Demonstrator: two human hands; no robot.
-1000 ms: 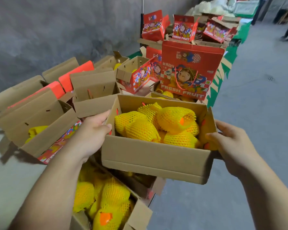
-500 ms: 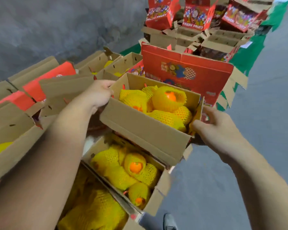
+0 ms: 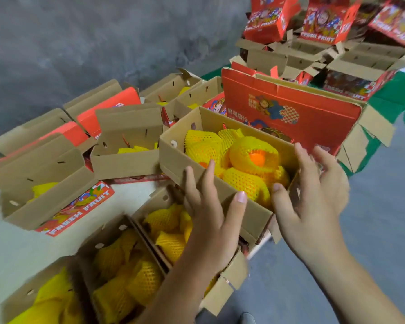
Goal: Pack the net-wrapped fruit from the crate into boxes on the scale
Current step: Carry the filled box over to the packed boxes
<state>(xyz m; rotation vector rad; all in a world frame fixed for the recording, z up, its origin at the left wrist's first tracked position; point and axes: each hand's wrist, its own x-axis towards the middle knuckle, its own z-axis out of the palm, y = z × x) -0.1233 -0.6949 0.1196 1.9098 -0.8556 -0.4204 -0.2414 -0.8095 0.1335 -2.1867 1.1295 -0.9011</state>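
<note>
The open box [image 3: 216, 183] of net-wrapped fruit [image 3: 241, 167] sat atop other filled boxes [image 3: 150, 253], its long axis running from upper left to lower right. Both the left hand [image 3: 211, 220] and right hand [image 3: 313, 197] had fingers spread loose, touching its near wall and right end

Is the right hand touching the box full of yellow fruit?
Cannot tell. In the head view the right hand is spread open at the box's right end; blur hides any contact or gap.

Between your hands sits the open cardboard box [image 3: 211, 183], tilted and packed with yellow net-wrapped fruit [image 3: 253, 157], orange peeking through.
</note>
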